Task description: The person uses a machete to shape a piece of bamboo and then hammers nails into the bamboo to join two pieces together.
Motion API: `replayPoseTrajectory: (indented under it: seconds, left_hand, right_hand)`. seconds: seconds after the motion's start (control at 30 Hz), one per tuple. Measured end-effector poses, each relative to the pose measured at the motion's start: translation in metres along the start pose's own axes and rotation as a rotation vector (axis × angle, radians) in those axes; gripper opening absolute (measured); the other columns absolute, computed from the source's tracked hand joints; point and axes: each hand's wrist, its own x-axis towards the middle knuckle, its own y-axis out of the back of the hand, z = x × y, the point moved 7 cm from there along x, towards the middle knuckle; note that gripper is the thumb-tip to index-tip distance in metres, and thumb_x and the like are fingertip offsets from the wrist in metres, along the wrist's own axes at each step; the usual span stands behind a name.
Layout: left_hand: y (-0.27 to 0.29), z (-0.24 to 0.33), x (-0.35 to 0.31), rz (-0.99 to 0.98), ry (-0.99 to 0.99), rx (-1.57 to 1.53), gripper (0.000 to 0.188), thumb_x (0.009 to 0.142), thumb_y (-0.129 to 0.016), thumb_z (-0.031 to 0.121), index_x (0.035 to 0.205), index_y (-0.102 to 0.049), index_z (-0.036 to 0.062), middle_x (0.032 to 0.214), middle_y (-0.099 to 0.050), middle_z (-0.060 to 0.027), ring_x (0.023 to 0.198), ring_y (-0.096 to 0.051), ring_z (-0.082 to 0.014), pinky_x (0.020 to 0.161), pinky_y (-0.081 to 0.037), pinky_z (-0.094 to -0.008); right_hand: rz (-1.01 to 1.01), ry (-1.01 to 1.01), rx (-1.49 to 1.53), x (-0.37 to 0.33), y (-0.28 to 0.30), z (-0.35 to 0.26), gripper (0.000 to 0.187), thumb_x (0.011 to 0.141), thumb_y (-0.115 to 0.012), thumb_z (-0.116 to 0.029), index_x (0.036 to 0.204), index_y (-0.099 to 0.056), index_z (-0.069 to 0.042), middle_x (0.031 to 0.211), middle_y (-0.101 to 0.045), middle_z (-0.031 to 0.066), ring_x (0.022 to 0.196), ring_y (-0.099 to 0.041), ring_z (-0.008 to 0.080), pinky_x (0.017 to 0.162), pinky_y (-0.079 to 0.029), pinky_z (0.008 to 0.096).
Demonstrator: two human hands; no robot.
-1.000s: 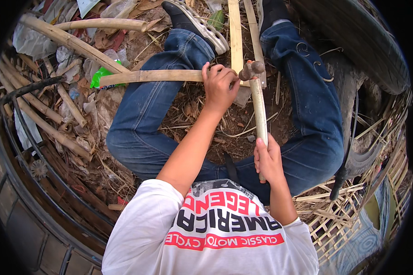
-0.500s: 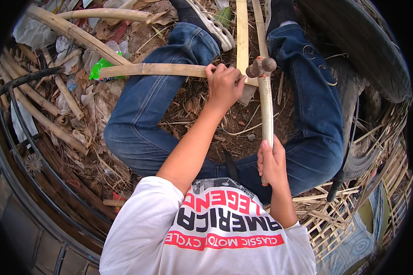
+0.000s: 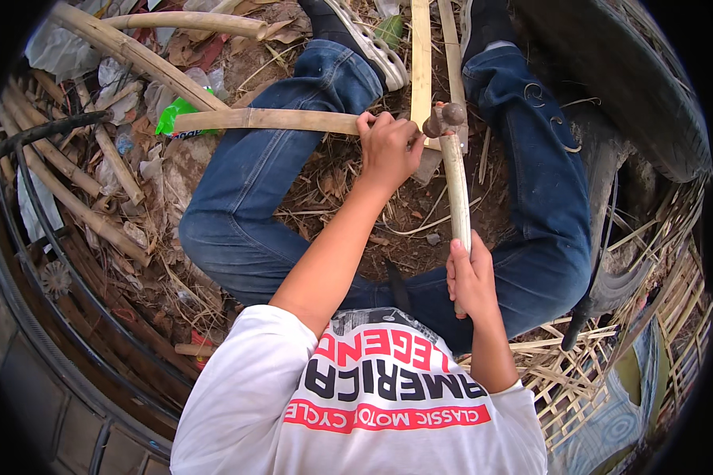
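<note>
My left hand is closed over the right end of a split bamboo strip, which lies across my left shin and points left. That end meets a long pale bamboo slat running away between my feet. Whatever my thumb and fingertips pinch there is too small to make out. My right hand is wrapped round the lower handle of a hammer. Its rusty rounded head is beside my left fingertips, over the joint of the strips. Under the joint, a block shows partly.
A second slat runs beside the pale one. Bamboo poles and a green wrapper lie on littered ground at left, near a black metal frame. A tyre stands at right, above woven bamboo lattice.
The hammer head has shifted slightly left and down, closer to my left fingertips, and its handle leans a little more. My left hand and the bamboo strip stay nearly in place.
</note>
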Motion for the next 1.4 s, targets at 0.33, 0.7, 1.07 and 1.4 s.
replayPoseTrajectory:
  seconds: [0.33,0.7,1.07,1.4]
  left_hand:
    - [-0.001,0.000,0.003,0.013,-0.012,0.008,0.017,0.073,-0.076,0.015,0.066,-0.061,0.0114,0.064,-0.060,0.0014,0.072,-0.053,-0.0207,0.085,-0.031,-0.0433]
    - [-0.001,0.002,0.002,0.025,-0.018,-0.007,0.016,0.072,-0.076,0.015,0.066,-0.062,0.0111,0.064,-0.060,0.0012,0.073,-0.053,-0.0205,0.084,-0.031,-0.0434]
    - [0.001,0.002,-0.002,0.000,0.006,-0.005,0.017,0.073,-0.077,0.016,0.066,-0.062,0.0113,0.063,-0.060,0.0012,0.073,-0.053,-0.0205,0.084,-0.030,-0.0432]
    - [-0.002,-0.001,0.000,0.024,-0.005,0.002,0.017,0.071,-0.077,0.017,0.066,-0.062,0.0115,0.062,-0.059,0.0004,0.074,-0.053,-0.0208,0.085,-0.031,-0.0436]
  right_hand:
    - [0.014,0.029,0.007,-0.002,0.003,-0.001,0.028,0.103,-0.047,-0.030,0.092,-0.045,-0.005,0.059,-0.044,-0.0012,0.040,-0.040,0.0053,0.034,-0.034,0.0217]
    - [0.036,0.049,0.014,-0.006,0.004,-0.004,0.027,0.103,-0.047,-0.029,0.093,-0.046,-0.004,0.058,-0.044,-0.0014,0.040,-0.040,0.0053,0.035,-0.034,0.0224]
    - [0.007,0.010,-0.016,-0.002,0.001,0.006,0.026,0.104,-0.044,-0.029,0.091,-0.043,-0.007,0.060,-0.042,-0.0012,0.039,-0.038,0.0048,0.033,-0.033,0.0214]
    - [0.000,-0.003,0.027,-0.008,0.004,0.004,0.028,0.104,-0.046,-0.030,0.092,-0.046,-0.004,0.058,-0.043,-0.0015,0.040,-0.040,0.0052,0.034,-0.034,0.0223]
